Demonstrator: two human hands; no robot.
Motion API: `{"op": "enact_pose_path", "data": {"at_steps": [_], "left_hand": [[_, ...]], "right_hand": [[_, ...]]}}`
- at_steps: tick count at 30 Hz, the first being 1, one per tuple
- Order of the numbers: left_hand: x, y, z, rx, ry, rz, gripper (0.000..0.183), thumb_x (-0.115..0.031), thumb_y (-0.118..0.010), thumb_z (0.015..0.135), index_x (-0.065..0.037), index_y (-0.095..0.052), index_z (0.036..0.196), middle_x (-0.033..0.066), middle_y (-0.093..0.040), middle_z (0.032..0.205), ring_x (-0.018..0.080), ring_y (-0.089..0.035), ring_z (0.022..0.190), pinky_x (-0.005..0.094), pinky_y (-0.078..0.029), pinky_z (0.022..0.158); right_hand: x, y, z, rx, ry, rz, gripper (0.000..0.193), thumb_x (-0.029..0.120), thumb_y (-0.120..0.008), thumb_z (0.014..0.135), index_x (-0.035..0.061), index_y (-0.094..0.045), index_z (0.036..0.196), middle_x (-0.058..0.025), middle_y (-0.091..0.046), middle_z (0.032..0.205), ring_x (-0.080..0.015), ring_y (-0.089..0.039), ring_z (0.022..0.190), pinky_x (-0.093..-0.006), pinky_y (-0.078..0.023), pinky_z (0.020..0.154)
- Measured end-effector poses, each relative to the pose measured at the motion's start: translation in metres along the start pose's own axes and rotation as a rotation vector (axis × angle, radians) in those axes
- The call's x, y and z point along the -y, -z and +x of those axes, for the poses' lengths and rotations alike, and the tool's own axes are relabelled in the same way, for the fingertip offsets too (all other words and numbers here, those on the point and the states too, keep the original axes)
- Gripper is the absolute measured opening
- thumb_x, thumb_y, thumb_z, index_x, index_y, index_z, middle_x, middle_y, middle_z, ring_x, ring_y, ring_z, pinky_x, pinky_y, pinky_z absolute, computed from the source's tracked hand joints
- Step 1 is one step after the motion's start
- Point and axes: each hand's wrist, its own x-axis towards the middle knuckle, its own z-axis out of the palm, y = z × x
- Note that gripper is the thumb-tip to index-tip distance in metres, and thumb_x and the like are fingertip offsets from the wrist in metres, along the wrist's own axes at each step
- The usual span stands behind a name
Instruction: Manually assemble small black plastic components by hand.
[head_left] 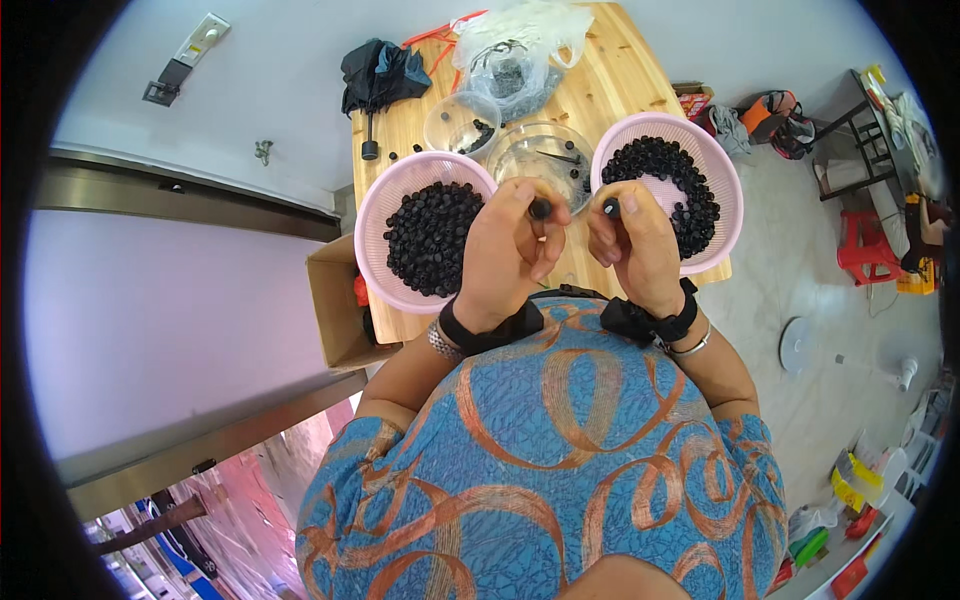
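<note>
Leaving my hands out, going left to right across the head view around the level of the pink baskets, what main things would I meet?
Cardboard box → left pink basket → nearer round clear container → right pink basket → red stool.

- Centre: the left hand [505, 250] partly covers its black piece [540, 208]; the right hand [648, 245] partly covers another black piece [611, 208]; both are too small to detail.
- Upper centre: the plastic bag's [545, 32] contents blur.
- Lower edge: the patterned shirt [560, 450] is cut off.
</note>
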Motion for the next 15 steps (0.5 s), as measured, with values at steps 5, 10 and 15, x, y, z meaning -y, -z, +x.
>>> {"op": "enact_pose_path", "data": {"at_steps": [5,10,15], "left_hand": [[-0.002,0.005,-0.001,0.144,0.171,-0.116,0.02,-0.019,-0.041,0.093,-0.002,-0.05,0.095,0.0058,-0.051,0.08,0.0061,-0.039,0.047,0.016,-0.03,0.04],[0.01,-0.002,-0.006,0.145,-0.332,0.428,0.018,0.004,-0.055,0.083,0.001,-0.05,0.1,0.0039,-0.053,0.078,0.0076,-0.051,0.058,0.0183,-0.044,0.052],[0.013,-0.001,-0.006,0.211,-0.326,0.304,0.014,0.004,-0.055,0.083,0.001,-0.051,0.096,0.0051,-0.056,0.076,0.0106,-0.058,0.065,0.0207,-0.048,0.059]], "right_hand": [[-0.002,-0.001,-0.003,-0.009,0.025,-0.017,0.029,0.028,-0.041,0.095,0.0008,-0.049,0.098,-0.0012,-0.045,0.065,-0.0071,-0.038,0.052,-0.0204,-0.033,0.047],[-0.003,-0.003,-0.007,-0.026,0.002,0.001,0.024,0.022,-0.045,0.094,-0.0007,-0.049,0.101,-0.0025,-0.05,0.069,-0.0077,-0.045,0.056,-0.0196,-0.039,0.052],[-0.005,-0.001,-0.009,0.002,0.048,0.015,0.02,0.015,-0.048,0.092,-0.0023,-0.049,0.102,-0.0047,-0.053,0.072,-0.0086,-0.05,0.06,-0.0205,-0.042,0.055]]}}
